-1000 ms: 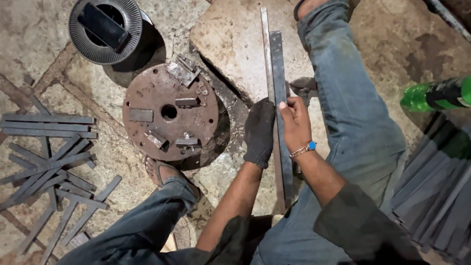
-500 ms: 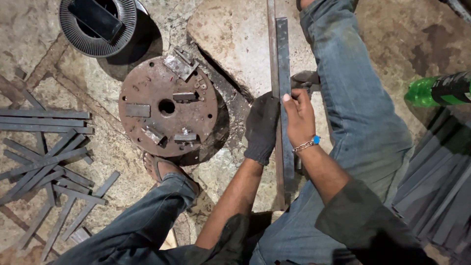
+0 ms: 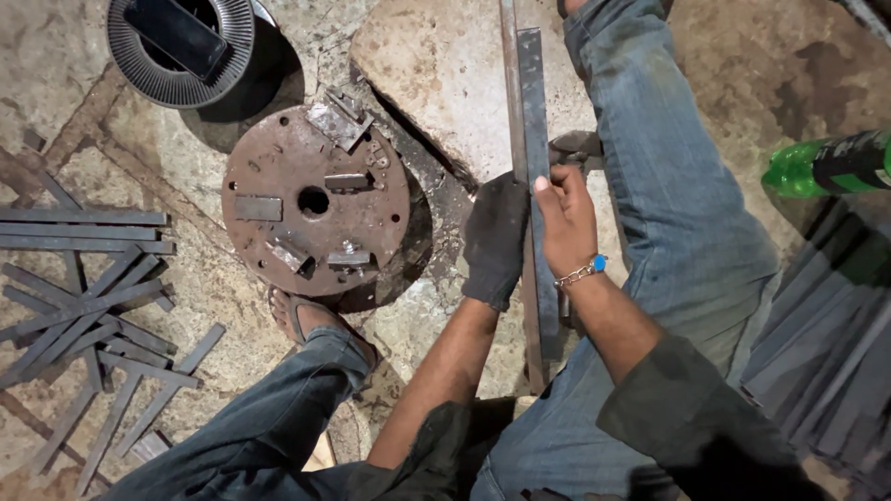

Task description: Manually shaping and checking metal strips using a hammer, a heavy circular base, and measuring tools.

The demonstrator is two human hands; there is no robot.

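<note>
On stone slab (image 3: 436,83), steel strip (image 3: 532,111) between both hands' fingers (image 3: 548,190)

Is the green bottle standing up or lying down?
Lying down. The green bottle rests on its side on the floor, its length running sideways.

Warm dim overhead light; soft shadows; right edge dark, slightly blurred.
</note>
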